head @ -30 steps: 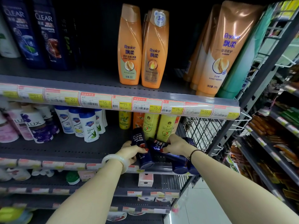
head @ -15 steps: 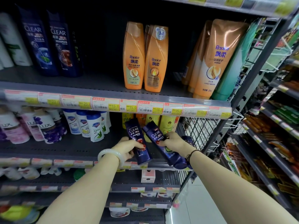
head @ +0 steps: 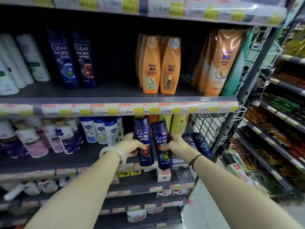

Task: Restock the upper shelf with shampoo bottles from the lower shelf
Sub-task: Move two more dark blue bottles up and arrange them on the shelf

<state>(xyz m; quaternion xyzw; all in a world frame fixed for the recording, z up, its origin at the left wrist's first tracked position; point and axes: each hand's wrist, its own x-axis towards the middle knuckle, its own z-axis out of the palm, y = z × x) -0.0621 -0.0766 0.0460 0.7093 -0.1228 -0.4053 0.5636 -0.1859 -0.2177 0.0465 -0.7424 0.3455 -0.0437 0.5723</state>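
My left hand (head: 131, 143) grips a dark blue CLEAR shampoo bottle with a red picture (head: 143, 136), held upright in front of the lower shelf (head: 69, 158). My right hand (head: 175, 142) grips a second dark blue CLEAR bottle with a green picture (head: 162, 142), upright and close beside the first. Two more blue CLEAR bottles (head: 195, 142) lean on the lower shelf right of my right hand. On the upper shelf (head: 115, 91) two CLEAR bottles (head: 72, 60) stand at the left, with an open gap between them and the orange Rejoice bottles (head: 160, 66).
White bottles (head: 19, 60) stand at the upper shelf's far left, orange tubes (head: 221, 63) at its right. LUX bottles (head: 38, 139) and white-and-blue bottles (head: 102, 131) fill the lower shelf's left part. A wire side panel (head: 206, 128) closes the right end. Another rack (head: 283, 116) stands right.
Both hands have lifted their CLEAR bottles from lying tilted on the lower shelf to upright and higher. The camera has tilted upward, showing more of the upper shelf.
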